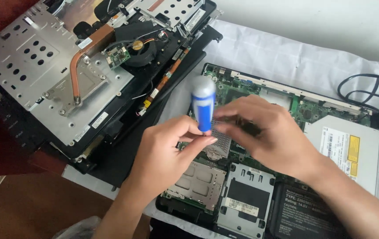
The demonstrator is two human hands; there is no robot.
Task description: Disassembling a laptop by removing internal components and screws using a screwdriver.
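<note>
Screwdriver (203,105), blue-handled with a grey cap, stands upright over the middle of the opened laptop base (260,177), its shaft and tip hidden behind the fingers and blurred. Left hand (167,150) comes up from below the base, thumb and forefinger pinched on the handle's lower end. Right hand (264,132) reaches in from the right across the base, fingers curled toward the handle; whether they actually grip it is hard to make out. Beside the base, to its upper left, lies the removed metal frame (43,66) with a copper pipe (76,66), partly cut off by the picture's edge.
</note>
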